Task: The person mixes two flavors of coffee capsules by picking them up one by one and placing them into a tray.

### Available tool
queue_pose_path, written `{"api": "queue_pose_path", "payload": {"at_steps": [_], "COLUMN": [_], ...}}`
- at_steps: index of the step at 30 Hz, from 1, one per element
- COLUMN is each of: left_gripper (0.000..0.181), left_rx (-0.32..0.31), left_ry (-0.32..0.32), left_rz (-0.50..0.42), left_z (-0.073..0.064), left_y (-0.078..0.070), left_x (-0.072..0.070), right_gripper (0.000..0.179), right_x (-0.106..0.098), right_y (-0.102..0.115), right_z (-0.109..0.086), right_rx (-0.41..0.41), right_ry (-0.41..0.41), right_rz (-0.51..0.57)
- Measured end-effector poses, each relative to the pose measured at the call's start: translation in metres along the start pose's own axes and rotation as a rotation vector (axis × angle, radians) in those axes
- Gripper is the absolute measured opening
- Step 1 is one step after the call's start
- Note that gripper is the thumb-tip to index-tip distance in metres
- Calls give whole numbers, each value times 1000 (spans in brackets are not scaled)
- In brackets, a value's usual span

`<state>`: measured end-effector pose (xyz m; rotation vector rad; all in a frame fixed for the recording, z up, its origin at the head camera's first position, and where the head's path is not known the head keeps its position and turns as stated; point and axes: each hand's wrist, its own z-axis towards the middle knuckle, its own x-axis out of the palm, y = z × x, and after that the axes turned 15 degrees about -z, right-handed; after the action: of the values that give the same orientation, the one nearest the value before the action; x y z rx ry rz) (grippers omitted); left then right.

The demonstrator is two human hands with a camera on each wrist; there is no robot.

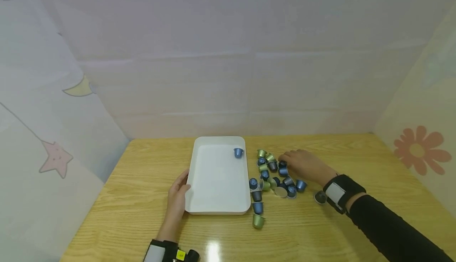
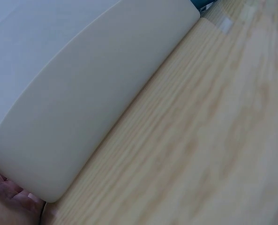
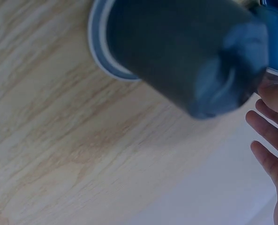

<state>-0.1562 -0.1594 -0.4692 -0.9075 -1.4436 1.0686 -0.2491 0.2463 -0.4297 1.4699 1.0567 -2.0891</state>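
Observation:
A white rectangular tray (image 1: pixel 218 179) lies on the table, a blue coffee capsule (image 1: pixel 238 153) inside near its far right corner. My left hand (image 1: pixel 177 192) grips the tray's left edge, thumb at the rim; its other fingers are partly hidden by the tray wall (image 2: pixel 82 103). Right of the tray is a loose group of blue, green and dark capsules. At its far right side my right hand (image 1: pixel 305 165) pinches a dark blue capsule (image 1: pixel 282 163), close to another blue capsule (image 1: pixel 283 171). In the right wrist view the right hand's lower fingers (image 3: pixel 267 131) are spread.
A dark grey capsule (image 1: pixel 320 197) lies apart, below the right wrist; it looms large in the right wrist view (image 3: pixel 176 51). A green capsule (image 1: pixel 258 221) is nearest the front. White sheets (image 1: pixel 228 95) stand behind and beside the wooden table (image 1: pixel 142 198).

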Motion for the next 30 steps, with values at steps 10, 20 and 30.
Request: {"api": "queue_pose_path", "payload": {"at_steps": [10,20,30], "left_gripper": [48,47,47], "left_rx": [3,-12,19], "left_ry": [-13,-31,0], "left_rz": [-3,8,15], "left_z": [0,2,1], "left_y": [3,6,3], "left_x": [0,0,-1], "right_gripper": [35,30,27], "right_x": [10,5,-14], "right_y": [3,-3,-15], "right_z": [1,7,33], "right_rx": [-23,-34,-48], "right_ry": [4,3,-85], "right_rz": [-10,-18,-56]}}
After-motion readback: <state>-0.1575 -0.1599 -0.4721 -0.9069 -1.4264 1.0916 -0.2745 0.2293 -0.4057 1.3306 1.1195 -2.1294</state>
